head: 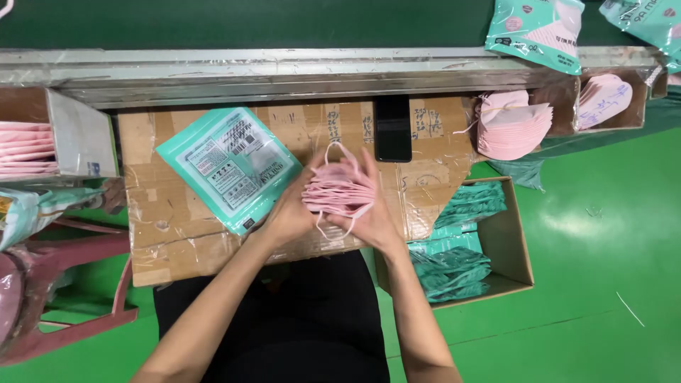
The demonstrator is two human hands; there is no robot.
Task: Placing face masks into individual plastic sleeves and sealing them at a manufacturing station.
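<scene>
Over a taped brown cardboard worktop [170, 234] above green floor, left hand [287, 213] and right hand [372, 213] clasp a stack of pink fabric masks [339, 191], fingers curled closed around it, teal flat plastic pouch [230, 167] just left of them.

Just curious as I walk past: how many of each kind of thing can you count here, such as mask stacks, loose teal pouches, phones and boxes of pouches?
Pink mask stacks: 4 (in both hands, left bin, right heap, right box)
Loose teal pouches: 3 (on the cardboard, two on the belt)
Black phone: 1
Box of teal pouches: 1
Total: 9
</scene>
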